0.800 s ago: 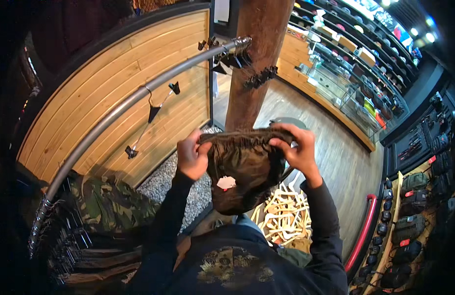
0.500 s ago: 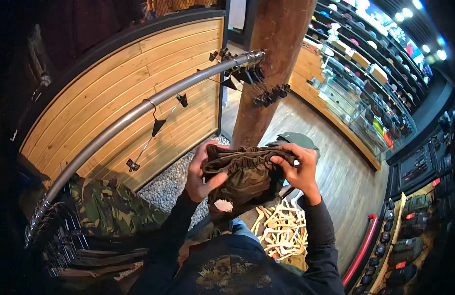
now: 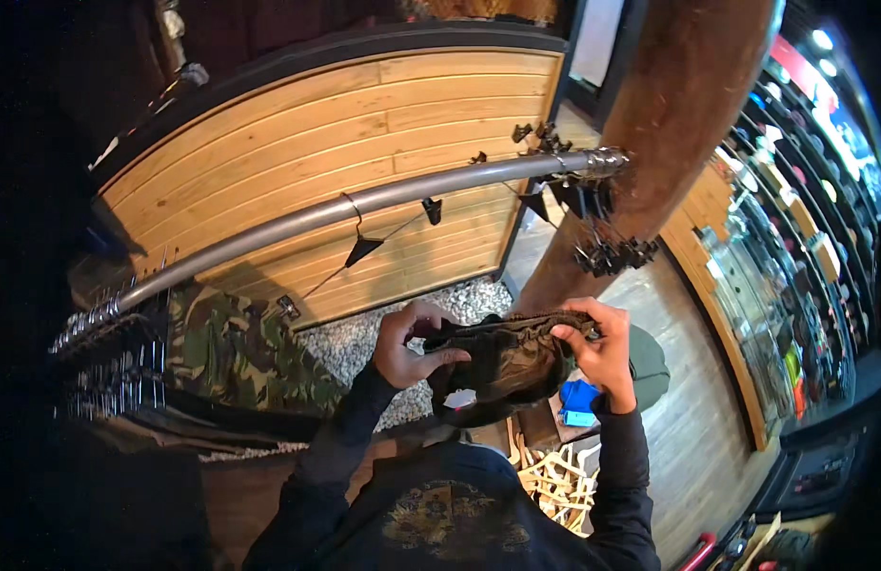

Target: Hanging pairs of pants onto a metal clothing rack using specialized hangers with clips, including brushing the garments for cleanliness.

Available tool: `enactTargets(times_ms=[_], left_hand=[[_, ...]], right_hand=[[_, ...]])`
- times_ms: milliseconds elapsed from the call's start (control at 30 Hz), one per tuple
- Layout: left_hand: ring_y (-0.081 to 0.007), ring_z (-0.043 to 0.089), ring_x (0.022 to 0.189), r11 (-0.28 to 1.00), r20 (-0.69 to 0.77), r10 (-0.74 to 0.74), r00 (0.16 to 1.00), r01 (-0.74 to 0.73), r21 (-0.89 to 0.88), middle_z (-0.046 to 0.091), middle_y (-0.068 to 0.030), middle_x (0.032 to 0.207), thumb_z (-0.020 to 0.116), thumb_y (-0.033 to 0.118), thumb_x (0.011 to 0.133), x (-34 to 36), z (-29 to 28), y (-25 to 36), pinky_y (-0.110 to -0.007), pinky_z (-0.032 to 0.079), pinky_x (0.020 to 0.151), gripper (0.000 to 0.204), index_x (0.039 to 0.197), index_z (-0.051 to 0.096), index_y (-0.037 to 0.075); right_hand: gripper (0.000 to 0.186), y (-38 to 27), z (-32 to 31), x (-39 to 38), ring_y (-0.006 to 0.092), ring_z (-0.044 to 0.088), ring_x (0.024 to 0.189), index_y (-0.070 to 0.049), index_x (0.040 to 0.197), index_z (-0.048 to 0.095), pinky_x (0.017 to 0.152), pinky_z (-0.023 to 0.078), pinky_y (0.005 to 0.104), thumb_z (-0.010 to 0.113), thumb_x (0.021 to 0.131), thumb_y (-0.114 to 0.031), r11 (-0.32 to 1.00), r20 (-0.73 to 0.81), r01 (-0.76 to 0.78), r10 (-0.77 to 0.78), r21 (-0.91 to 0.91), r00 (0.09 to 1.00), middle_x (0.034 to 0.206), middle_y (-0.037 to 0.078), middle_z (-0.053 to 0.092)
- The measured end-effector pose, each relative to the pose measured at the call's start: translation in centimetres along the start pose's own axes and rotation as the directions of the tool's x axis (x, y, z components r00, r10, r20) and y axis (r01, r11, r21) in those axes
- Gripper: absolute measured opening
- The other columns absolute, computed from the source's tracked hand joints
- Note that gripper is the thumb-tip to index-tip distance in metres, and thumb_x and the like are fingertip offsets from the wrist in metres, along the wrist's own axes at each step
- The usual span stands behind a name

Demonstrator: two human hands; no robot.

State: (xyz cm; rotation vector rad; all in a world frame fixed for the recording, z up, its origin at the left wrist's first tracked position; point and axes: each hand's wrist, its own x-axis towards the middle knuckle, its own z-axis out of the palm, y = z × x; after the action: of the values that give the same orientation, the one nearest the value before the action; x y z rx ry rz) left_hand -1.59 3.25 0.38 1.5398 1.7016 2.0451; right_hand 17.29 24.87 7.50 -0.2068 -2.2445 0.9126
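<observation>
My left hand (image 3: 416,344) grips one end of the waistband of a dark olive-brown pair of trousers (image 3: 516,366), with its thumb along the near side. At the other end my right hand (image 3: 602,350) pinches the same band between thumb and fingers. The gathered waist is stretched between both hands, and the lower part of the garment hangs bunched below. A white tag (image 3: 459,399) shows on it near my left hand. Beyond the trousers, a clip hanger (image 3: 362,249) hangs alone on the curved metal rail (image 3: 402,193).
More clip hangers (image 3: 612,249) crowd the rail's right end by a thick wooden post (image 3: 683,105). Camouflage clothing (image 3: 245,347) hangs at left. Wooden hangers (image 3: 554,485) lie piled below my right forearm, near a blue item (image 3: 579,398). A glass display counter (image 3: 745,262) stands at right.
My view has turned left, so rail and post sit further right in the picture. The trousers' waistband has tilted and been drawn wider between my hands; both keep their hold.
</observation>
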Motion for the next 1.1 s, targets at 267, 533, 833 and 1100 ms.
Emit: enactTargets(times_ms=[267, 533, 833, 1100], left_hand=[[-0.0199, 0.072, 0.073, 0.905, 0.017, 0.12, 0.993, -0.116, 0.41, 0.074, -0.011, 0.083, 0.099, 0.028, 0.056, 0.3, -1.1, 0.0, -0.033, 0.057, 0.067, 0.045, 0.076, 0.064, 0.006], [-0.0246, 0.073, 0.074, 0.833, 0.06, -0.047, 0.997, 0.006, 0.554, 0.069, -0.0093, 0.071, 0.098, 0.031, 0.059, 0.6, -3.6, 2.2, -0.037, 0.061, 0.067, 0.042, 0.07, 0.066, 0.006], [-0.0218, 0.072, 0.069, 0.746, -0.046, -0.159, 0.986, 0.15, 0.648, 0.07, -0.0101, 0.073, 0.098, 0.029, 0.06, 0.8, -3.3, 4.0, -0.034, 0.059, 0.064, 0.042, 0.069, 0.064, 0.006], [-0.0188, 0.072, 0.068, 0.654, -0.019, 0.1, 0.995, -0.051, 0.755, 0.07, -0.0101, 0.073, 0.094, 0.023, 0.065, -0.3, -2.7, 2.8, -0.033, 0.058, 0.061, 0.036, 0.07, 0.063, 0.005]], right_hand=[[0.021, 4.7, 1.7, 4.2, 0.0239, 0.072, 0.074, 0.0, 0.091, 0.069, 0.068, 0.054, 0.0296, 0.079, 0.073, -0.001, 0.988, 0.158, 0.04, -0.064, 0.147, 0.985, 0.081, 0.014, 0.072], [0.027, 6.5, 2.8, 7.3, 0.0273, 0.073, 0.081, -0.001, 0.095, 0.071, 0.076, 0.055, 0.032, 0.082, 0.071, -0.005, 0.954, 0.396, 0.085, -0.199, 0.287, 0.897, 0.09, 0.013, 0.074], [0.024, 9.1, 4.0, 7.7, 0.0147, 0.067, 0.082, 0.002, 0.097, 0.067, 0.075, 0.052, 0.0277, 0.076, 0.075, 0.003, 0.922, 0.452, -0.031, -0.16, 0.386, 0.878, 0.089, 0.009, 0.07], [0.023, 10.3, 5.4, 7.8, 0.0205, 0.069, 0.075, -0.002, 0.095, 0.066, 0.071, 0.053, 0.0303, 0.077, 0.076, -0.002, 0.915, 0.436, -0.052, -0.141, 0.401, 0.889, 0.085, 0.012, 0.07]])
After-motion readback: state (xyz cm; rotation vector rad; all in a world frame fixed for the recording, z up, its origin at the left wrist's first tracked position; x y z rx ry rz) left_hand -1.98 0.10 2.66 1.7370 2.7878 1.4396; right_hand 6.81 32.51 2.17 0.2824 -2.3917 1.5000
